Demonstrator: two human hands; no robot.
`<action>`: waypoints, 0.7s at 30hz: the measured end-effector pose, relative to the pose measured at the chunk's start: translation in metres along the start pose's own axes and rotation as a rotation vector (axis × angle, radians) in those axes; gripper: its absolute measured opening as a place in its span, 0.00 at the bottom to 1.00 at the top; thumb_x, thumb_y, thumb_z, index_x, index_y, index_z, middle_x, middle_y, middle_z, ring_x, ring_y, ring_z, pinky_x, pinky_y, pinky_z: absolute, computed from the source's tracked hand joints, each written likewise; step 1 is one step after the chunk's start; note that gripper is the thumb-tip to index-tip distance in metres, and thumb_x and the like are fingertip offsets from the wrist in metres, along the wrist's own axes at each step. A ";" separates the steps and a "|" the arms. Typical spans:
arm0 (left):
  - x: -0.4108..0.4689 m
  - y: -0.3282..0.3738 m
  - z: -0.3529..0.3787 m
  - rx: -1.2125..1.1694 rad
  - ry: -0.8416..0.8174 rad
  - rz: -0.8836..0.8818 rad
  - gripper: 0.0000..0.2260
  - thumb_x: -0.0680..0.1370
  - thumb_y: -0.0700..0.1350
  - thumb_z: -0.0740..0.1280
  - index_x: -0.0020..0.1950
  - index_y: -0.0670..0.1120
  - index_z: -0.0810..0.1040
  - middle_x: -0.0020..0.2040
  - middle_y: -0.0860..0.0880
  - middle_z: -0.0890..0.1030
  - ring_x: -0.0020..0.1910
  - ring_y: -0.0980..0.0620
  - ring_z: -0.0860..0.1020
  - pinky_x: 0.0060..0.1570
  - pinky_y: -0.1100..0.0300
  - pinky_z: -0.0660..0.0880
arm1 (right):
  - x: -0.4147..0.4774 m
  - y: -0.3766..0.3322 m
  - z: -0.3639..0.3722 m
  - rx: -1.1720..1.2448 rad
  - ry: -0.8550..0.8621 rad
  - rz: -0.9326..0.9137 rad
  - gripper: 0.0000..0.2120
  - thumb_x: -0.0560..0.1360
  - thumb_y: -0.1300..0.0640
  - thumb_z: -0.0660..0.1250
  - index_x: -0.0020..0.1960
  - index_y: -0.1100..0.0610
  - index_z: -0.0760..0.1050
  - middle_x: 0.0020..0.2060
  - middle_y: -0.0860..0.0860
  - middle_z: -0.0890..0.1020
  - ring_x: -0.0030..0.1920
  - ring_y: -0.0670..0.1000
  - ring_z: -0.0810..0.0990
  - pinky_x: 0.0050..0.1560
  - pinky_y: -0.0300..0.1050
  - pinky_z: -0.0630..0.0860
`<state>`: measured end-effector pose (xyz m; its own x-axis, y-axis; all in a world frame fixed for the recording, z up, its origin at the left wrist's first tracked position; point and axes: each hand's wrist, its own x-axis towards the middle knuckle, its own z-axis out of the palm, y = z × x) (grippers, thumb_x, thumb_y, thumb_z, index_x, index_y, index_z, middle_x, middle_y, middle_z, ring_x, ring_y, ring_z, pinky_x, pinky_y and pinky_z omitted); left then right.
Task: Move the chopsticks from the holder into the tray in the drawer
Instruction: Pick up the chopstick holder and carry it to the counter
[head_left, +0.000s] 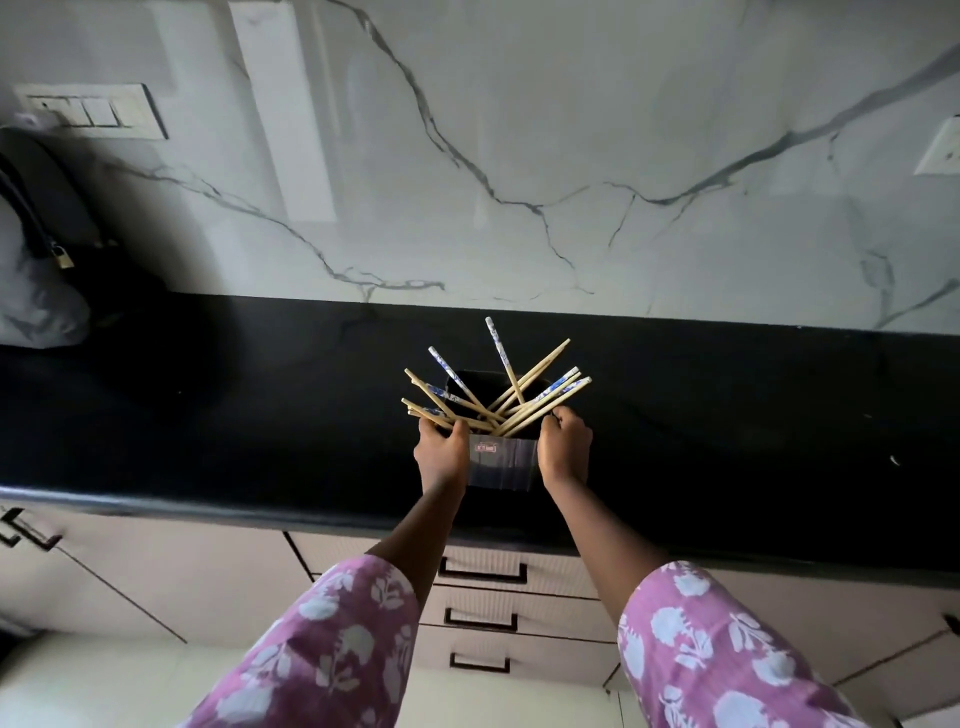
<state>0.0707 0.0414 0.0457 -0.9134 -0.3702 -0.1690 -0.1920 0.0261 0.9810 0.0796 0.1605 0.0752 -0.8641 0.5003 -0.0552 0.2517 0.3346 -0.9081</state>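
Observation:
A dark square holder (500, 462) with a small label stands on the black countertop (260, 415) near its front edge. Several chopsticks (511, 395), some plain wood and some with blue-and-white tops, fan out of it. My left hand (441, 449) grips the holder's left side, fingers curled over the rim among the left chopsticks. My right hand (565, 447) grips the right side, fingers curled at the rim by the right chopsticks. Under the counter are three closed drawers (483, 613) with dark handles. No tray is in view.
A white marble wall (519, 156) rises behind the counter. A grey bag with a small padlock (36, 270) sits at the far left. A switch plate (93, 111) is on the wall at the left, and a socket (940, 148) at the right.

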 end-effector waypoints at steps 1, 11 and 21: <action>0.006 0.000 0.004 0.002 0.006 -0.012 0.15 0.77 0.45 0.64 0.63 0.44 0.71 0.56 0.43 0.79 0.56 0.44 0.77 0.61 0.47 0.73 | 0.009 0.000 0.004 -0.005 -0.010 0.005 0.16 0.78 0.63 0.55 0.63 0.66 0.73 0.60 0.64 0.77 0.62 0.60 0.74 0.61 0.49 0.70; 0.063 0.004 0.029 -0.004 0.026 -0.043 0.14 0.78 0.44 0.64 0.62 0.43 0.72 0.52 0.46 0.77 0.49 0.51 0.76 0.52 0.56 0.74 | 0.072 -0.008 0.033 -0.043 -0.075 0.089 0.17 0.80 0.61 0.54 0.66 0.63 0.70 0.65 0.61 0.74 0.64 0.57 0.74 0.63 0.47 0.70; 0.069 0.001 0.022 0.070 -0.035 -0.023 0.14 0.78 0.51 0.64 0.59 0.45 0.73 0.54 0.46 0.79 0.52 0.49 0.77 0.52 0.54 0.74 | 0.071 -0.007 0.040 -0.039 -0.055 0.079 0.20 0.79 0.57 0.56 0.69 0.60 0.67 0.66 0.61 0.73 0.65 0.57 0.73 0.64 0.49 0.70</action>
<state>-0.0002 0.0360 0.0331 -0.9203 -0.3385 -0.1962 -0.2370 0.0831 0.9680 -0.0004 0.1619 0.0606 -0.8631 0.4823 -0.1498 0.3361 0.3272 -0.8831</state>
